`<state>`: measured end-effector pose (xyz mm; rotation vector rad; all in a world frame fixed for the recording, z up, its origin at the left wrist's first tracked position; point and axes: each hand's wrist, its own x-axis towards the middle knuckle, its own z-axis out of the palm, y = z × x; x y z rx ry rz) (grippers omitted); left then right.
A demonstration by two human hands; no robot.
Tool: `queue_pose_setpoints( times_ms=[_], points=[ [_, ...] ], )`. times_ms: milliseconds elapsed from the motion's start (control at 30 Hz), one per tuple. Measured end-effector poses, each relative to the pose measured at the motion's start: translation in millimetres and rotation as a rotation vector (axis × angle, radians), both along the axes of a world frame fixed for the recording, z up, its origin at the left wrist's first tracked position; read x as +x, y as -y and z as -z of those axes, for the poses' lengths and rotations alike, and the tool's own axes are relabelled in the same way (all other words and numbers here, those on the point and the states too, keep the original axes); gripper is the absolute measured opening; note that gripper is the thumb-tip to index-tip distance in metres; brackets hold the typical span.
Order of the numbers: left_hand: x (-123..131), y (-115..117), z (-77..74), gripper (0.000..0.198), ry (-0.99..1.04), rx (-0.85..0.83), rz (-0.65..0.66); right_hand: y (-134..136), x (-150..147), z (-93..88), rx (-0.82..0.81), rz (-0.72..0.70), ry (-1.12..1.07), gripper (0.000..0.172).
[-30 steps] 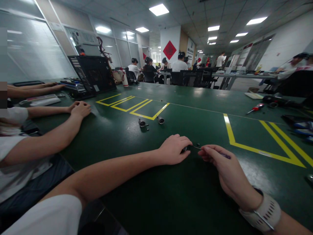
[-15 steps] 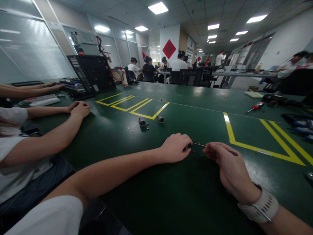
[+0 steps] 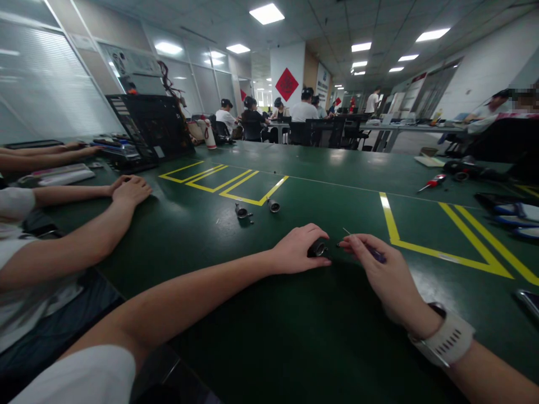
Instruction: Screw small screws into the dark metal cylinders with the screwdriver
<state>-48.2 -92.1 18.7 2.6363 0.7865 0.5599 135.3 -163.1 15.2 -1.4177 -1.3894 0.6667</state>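
Note:
My left hand (image 3: pixel 297 251) rests on the green table with thumb and fingers curved around a small dark metal cylinder (image 3: pixel 318 248), its round opening facing right. In my right hand (image 3: pixel 385 275) is a thin screwdriver (image 3: pixel 376 255) with a purple handle. Its slim shaft points up and left, apart from the cylinder. A tiny dark piece (image 3: pixel 338 244) shows beside my right fingertips; whether they touch it I cannot tell. Beyond my left hand lie two similar metal cylinders, a left one (image 3: pixel 241 211) with small bits beside it and a right one (image 3: pixel 273 206).
Yellow tape (image 3: pixel 446 257) marks boxes on the table. A red screwdriver (image 3: pixel 433 182) and blue-handled tools (image 3: pixel 511 216) lie at the right. Another person's clasped hands (image 3: pixel 130 191) rest at the left, near a black computer case (image 3: pixel 155 126). A phone-like object (image 3: pixel 528 303) sits at the right edge.
My left fingers have spread wider, exposing the cylinder. The screwdriver's shaft has drawn back from my left hand and now tilts upward. The view has shifted slightly.

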Motion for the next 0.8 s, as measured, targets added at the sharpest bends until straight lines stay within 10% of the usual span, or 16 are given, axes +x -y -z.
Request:
queue_pose_setpoints(
  times_ms=[467,800],
  points=[
    [-4,-13,15.0,0.015,0.709,-0.077,-0.432,-27,-37,-11.9,0.276,-0.206,0.791,0.023],
    [-8,-4,9.8,0.013,0.506,0.067,-0.355,-55,-23,10.4,0.174,-0.185,1.099,0.014]
  ],
)
